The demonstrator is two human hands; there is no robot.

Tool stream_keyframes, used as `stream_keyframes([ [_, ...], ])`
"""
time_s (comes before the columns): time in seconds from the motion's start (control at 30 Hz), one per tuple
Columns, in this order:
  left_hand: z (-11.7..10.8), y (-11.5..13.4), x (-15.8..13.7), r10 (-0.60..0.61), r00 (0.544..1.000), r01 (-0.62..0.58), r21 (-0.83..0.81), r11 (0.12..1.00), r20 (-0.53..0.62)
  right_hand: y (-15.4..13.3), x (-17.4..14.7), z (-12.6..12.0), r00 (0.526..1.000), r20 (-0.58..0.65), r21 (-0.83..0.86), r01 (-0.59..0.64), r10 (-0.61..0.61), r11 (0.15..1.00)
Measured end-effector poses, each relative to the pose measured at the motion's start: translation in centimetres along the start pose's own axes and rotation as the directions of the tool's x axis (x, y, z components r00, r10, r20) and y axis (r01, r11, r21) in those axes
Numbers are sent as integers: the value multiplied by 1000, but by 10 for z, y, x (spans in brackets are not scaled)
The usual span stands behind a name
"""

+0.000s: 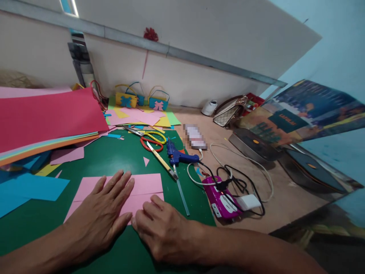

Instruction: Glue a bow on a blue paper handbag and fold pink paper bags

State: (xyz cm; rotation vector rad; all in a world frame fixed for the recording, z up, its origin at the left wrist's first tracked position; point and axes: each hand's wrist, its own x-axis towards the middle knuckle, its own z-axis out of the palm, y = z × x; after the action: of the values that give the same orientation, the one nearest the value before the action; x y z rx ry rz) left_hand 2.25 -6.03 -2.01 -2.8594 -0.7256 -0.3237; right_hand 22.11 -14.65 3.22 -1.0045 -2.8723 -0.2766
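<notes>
A pink sheet of paper (pixel 146 184) with a crease across it lies on the green mat (pixel 114 152). My left hand (pixel 98 211) rests flat on the sheet, fingers stretched out. At the sheet's lower right edge, my right hand (pixel 167 230) is closed, its fingers curled and pressed together on the paper; its fingertips are partly hidden. Beyond the sheet lie scissors (pixel 152 140) with one red and one yellow handle, and a cutter knife (pixel 162 160). A blue glue gun (pixel 179 156) with a clear glue stick (pixel 182 196) lies to the right.
Stacked coloured paper (pixel 51 118) and blue sheets (pixel 37 186) lie left. Small paper handbags (pixel 127 101) stand at the back. On the right are a phone (pixel 195 137), a purple power strip (pixel 222 199) with tangled cords, dark cases (pixel 253 144) and a patterned bag (pixel 229 112).
</notes>
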Motion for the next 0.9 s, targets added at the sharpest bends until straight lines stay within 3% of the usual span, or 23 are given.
stream_keyframes([
  [0.3, 0, -1, -2, 6, 1000, -6, 10, 1000, -6, 4, -13, -9, 998, 49, -8, 41, -41, 999],
  [0.53, 2, -2, -3, -6, 1000, 6, -19, 1000, 4, 3, -36, -13, 999, 14, -16, -46, 46, 999],
  [0.73, -6, -3, 0, -35, 994, 43, -78, 996, 101, -2, -51, -11, 990, -73, -64, -129, 124, 990],
  [0.9, -11, -2, 3, -53, 984, 69, -94, 993, 168, -7, -60, -14, 984, -63, -112, -174, 167, 978],
])
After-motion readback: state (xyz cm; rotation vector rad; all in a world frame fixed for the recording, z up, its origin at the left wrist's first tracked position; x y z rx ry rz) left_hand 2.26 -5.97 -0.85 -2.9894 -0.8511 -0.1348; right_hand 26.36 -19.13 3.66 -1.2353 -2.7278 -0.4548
